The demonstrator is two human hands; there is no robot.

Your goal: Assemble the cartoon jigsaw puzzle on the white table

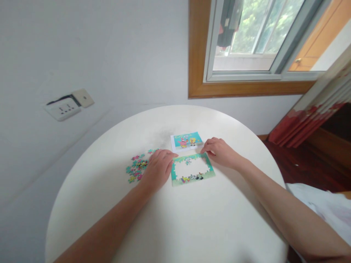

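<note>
A jigsaw puzzle frame (193, 178) lies flat on the white table, its turquoise and green border joined around a pale middle. Inside it, near the top edge, sits a small printed patch (188, 161). My left hand (158, 167) rests on the table with its fingers stretched, a fingertip at the frame's upper left corner. Under and beside that hand lies a heap of loose jigsaw pieces (135, 168), partly hidden by it. My right hand (219, 151) has loosely bent fingers, the nearest tip touching the frame's upper right corner. Neither hand lifts anything.
Just behind the frame lies a picture card (188, 141) with cartoon figures. The round white table (192, 219) stands against a wall with a socket (62, 109). A window (246, 69) is at the back right, and a red and white curtain (307, 117) hangs beside it.
</note>
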